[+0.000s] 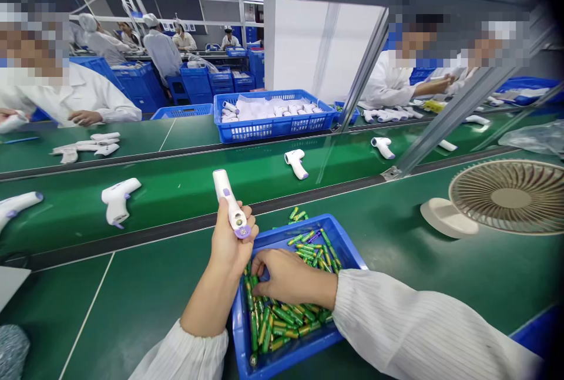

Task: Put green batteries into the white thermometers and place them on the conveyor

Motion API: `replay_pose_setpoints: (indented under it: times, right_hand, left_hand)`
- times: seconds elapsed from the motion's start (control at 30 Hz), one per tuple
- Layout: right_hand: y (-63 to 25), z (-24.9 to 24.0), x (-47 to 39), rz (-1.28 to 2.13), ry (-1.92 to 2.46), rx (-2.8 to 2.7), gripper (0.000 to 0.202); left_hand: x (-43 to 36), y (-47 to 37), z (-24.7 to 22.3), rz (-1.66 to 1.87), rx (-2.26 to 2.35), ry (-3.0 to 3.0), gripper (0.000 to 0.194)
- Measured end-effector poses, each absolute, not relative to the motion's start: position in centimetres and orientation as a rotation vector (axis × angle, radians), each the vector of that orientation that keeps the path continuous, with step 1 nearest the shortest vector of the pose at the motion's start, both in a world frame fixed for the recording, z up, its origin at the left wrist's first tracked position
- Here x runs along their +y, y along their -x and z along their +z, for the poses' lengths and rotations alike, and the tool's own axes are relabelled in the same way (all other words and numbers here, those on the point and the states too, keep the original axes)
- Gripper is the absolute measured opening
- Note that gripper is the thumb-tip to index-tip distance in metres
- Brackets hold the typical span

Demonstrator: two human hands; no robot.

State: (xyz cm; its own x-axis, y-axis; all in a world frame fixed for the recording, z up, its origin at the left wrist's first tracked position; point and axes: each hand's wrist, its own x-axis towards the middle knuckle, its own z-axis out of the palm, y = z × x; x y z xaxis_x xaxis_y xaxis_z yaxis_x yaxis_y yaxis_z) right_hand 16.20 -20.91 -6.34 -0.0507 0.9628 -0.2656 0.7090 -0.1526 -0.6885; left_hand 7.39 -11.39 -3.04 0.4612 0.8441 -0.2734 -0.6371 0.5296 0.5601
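A worker's left hand (229, 245) grips a white handheld thermometer (229, 202) by its handle, fingers wrapped closed around it, the unit raised upright above the near edge of the green conveyor belt (185, 186) with its purple-ringed end toward the camera. The right hand (288, 277) reaches down into a blue tray (341, 239) of green batteries (282, 321) on the near table, fingers curled into the pile; whether they have hold of a battery cannot be told. The tray sits just right of the left hand, and a few batteries lie loose on the table at its far edge. More white thermometers ride the belt: one at the left (118, 198), another beyond the middle (296, 162), a third farther right (382, 146). A blue basket (268, 127) holding white parts stands on the far side of the belt. A beige desk fan (506, 198) lies face-up on the near table at right. Co-workers in white coats sit across the line, one at far left (74, 95), others at far right (396, 83).
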Motion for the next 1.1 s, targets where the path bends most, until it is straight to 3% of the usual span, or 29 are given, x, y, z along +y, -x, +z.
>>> replay_pose_setpoints:
  times: [0.13, 0.3, 0.53, 0.77, 0.9, 1.1]
  right_hand:
    - [-17.3, -4.7, -21.3, 0.943, 1.689, -1.727, 0.018]
    - [-18.5, -1.8, -20.7, 0.371, 1.378, -1.333, 0.01]
    - [-18.9, -2.2, -18.4, -0.14, 1.058, -1.849, 0.022]
    - [-19.4, -2.6, -18.5, 0.14, 1.036, -1.893, 0.049]
    - [-18.7, -3.3, -18.0, 0.112, 1.008, -1.776, 0.023]
    - [-18.2, -4.0, -17.4, 0.422, 1.053, -1.481, 0.008]
  left_hand:
    - [-11.5, -7.5, -3.1, 0.95, 0.567, -0.385, 0.034]
    - [-11.6, -7.6, -3.4, 0.95, 0.57, -0.392, 0.031]
    - [-12.1, -7.8, -3.5, 0.928, 0.691, -0.312, 0.034]
    - [-12.7, -7.8, -3.9, 0.897, 0.765, -0.41, 0.047]
    - [-12.8, -7.7, -3.9, 0.857, 0.747, -0.44, 0.053]
    - [-13.3, -7.9, -3.8, 0.826, 0.71, -0.515, 0.058]
